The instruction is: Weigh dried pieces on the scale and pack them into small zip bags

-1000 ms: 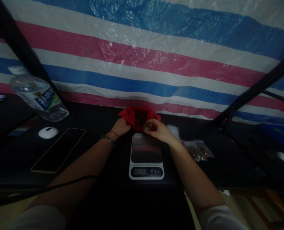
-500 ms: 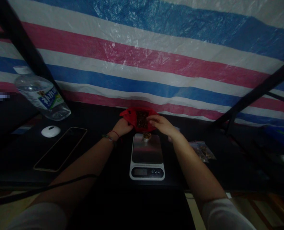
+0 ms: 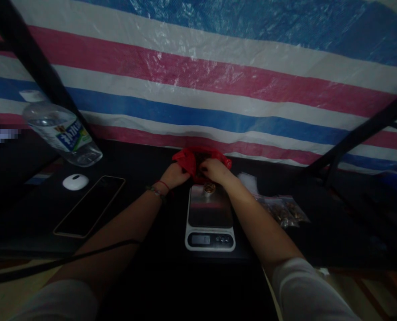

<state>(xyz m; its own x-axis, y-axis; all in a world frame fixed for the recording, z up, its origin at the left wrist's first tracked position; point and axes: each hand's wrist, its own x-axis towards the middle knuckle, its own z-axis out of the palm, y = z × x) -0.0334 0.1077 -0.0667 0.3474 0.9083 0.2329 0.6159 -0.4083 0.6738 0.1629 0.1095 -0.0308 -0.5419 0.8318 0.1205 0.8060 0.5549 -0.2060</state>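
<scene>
A red plastic bag (image 3: 188, 160) stands at the back of the black table, full of small dark brown pieces. My left hand (image 3: 175, 175) is closed on the bag's left edge. My right hand (image 3: 216, 170) reaches into the bag's mouth with curled fingers; whatever they grip is hidden. Just in front of the bag is a white digital scale (image 3: 210, 216) with a metal plate. On the plate's far edge sits a small round white cup (image 3: 209, 189) with brown pieces in it. The scale's display is too dim to read.
Clear packets of brown pieces (image 3: 280, 210) and white sheets or bags (image 3: 248, 182) lie right of my right forearm. On the left are a phone (image 3: 89, 206), a white mouse-shaped object (image 3: 75, 182) and a clear bottle (image 3: 66, 136). A striped tarpaulin (image 3: 198, 89) hangs behind.
My right hand has moved deeper into the red bag, and its fingers have curled. My left hand stays at the bag's edge. The whole view has shifted slightly.
</scene>
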